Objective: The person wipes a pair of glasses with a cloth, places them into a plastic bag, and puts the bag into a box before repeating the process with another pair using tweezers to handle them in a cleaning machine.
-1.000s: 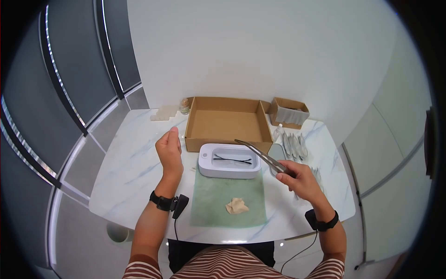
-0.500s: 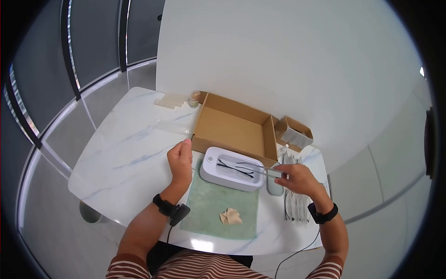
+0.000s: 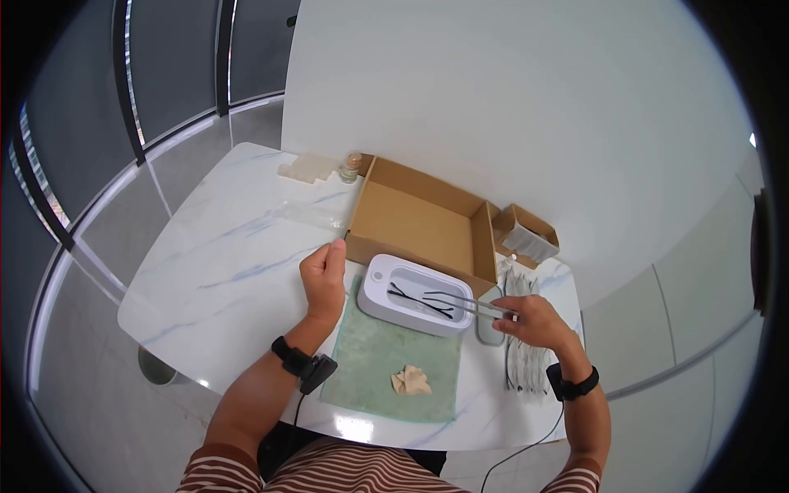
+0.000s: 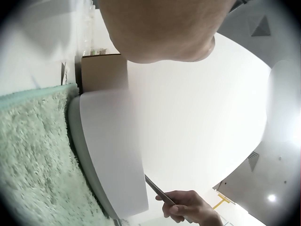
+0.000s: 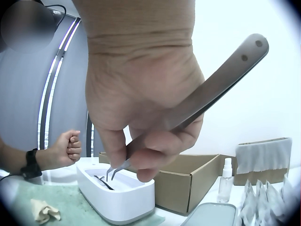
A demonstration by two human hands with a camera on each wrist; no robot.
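On the left, the left hand (image 3: 325, 279) stands raised beside the white basin (image 3: 407, 318), its grip clenched with the thumb uppermost and nothing visible in it. Next come the dark-framed glasses (image 3: 416, 298), lying inside the basin, their long axis running along its length. The slightly parted tips of the tweezers (image 5: 230, 77) sit right at the glasses, nearer than either hand; whether they touch cannot be told. The tweezers lead in from the right at a shallow angle to that axis. Rightmost, the right hand (image 3: 534, 320) has its grip on the tweezers, with the glasses to its left.
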